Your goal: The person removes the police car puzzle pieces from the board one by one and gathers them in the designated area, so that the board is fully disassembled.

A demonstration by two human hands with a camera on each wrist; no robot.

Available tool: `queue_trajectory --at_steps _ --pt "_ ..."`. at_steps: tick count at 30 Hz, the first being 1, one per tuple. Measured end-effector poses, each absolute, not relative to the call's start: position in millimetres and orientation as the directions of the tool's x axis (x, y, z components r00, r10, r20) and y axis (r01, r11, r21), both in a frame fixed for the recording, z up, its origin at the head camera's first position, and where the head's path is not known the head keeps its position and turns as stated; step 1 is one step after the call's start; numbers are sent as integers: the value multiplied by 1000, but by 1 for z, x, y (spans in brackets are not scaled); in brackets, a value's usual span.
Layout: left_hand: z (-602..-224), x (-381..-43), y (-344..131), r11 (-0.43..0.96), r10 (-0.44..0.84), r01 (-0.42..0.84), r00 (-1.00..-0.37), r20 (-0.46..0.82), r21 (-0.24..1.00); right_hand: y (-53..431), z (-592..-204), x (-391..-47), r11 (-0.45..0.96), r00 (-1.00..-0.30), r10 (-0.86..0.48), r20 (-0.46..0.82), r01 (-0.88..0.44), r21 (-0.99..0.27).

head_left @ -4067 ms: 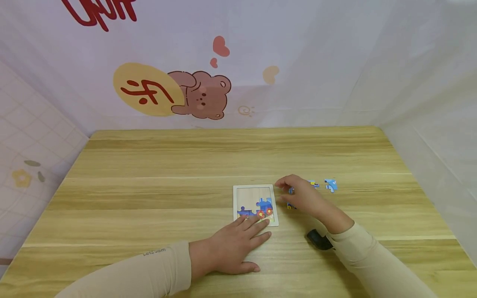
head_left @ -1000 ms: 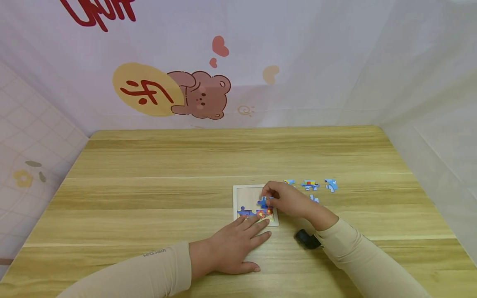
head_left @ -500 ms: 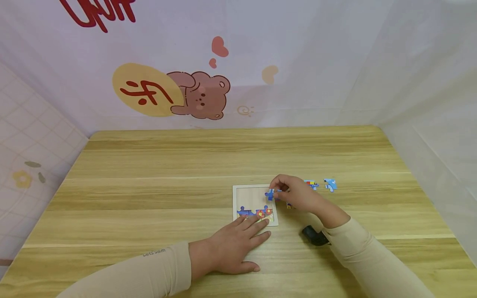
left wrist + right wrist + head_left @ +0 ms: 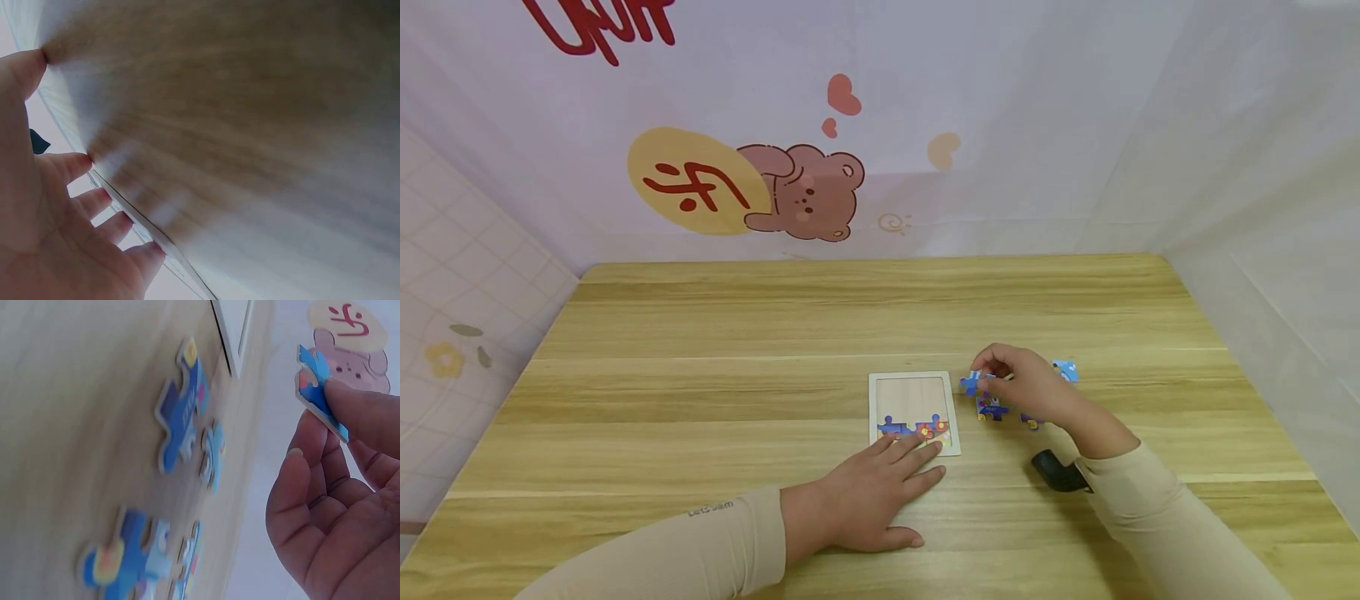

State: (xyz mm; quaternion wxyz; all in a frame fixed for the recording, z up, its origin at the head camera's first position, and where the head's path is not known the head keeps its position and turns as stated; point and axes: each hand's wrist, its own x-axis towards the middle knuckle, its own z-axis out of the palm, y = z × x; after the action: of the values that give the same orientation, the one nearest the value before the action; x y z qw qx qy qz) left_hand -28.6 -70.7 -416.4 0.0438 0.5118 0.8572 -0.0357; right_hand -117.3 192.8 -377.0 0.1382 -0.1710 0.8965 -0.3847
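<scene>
Right hand: right hand (image 4: 1026,392) raised just off the table, right of the puzzle tray; thumb and fingertips (image 4: 350,403) pinch a blue puzzle piece (image 4: 319,387), which is lifted clear of the wood and stands on edge in the wrist view. In the head view that piece (image 4: 972,382) pokes out at the hand's left side, just beyond the tray's right rim.

Left hand: left hand (image 4: 868,500) lies flat, palm down, fingers straight and spread, holding nothing; fingertips rest on the tray's near edge. The wrist view shows the same fingers (image 4: 100,203) against a thin white edge, rest blurred.

Puzzle tray: white-rimmed puzzle tray (image 4: 872,400), centre of table. Bottom row filled with joined pieces (image 4: 913,429) in blue, red and yellow; upper area bare wood.

Loose pieces: one blue-purple piece (image 4: 991,408) flat on the table just beside the tray's right side, under the right hand's near edge; another (image 4: 1032,422) partly covered by the wrist; a light-blue piece (image 4: 1066,371) beyond the hand. The right wrist view shows several loose pieces (image 4: 184,415) flat on the wood, blurred.

In the way: right hand hides part of the loose group; count cannot be told.

Surroundings: wooden table (image 4: 737,333); black wrist camera (image 4: 1058,472) under the right sleeve; bear sticker (image 4: 808,192) on the back wall.
</scene>
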Motion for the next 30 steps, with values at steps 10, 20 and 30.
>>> queue_trajectory --at_steps 10,20,30 --pt "-415 -28 -69 486 866 874 -480 -142 9 223 -377 -117 658 -927 -353 -124 -151 -738" --pt "-416 -28 -70 481 869 876 -480 -123 -16 249 -379 -117 686 -931 -346 -115 -167 -708" --pt "-415 -28 -69 485 866 874 -481 -136 -3 271 -379 -114 687 -924 -341 -173 -119 -717"
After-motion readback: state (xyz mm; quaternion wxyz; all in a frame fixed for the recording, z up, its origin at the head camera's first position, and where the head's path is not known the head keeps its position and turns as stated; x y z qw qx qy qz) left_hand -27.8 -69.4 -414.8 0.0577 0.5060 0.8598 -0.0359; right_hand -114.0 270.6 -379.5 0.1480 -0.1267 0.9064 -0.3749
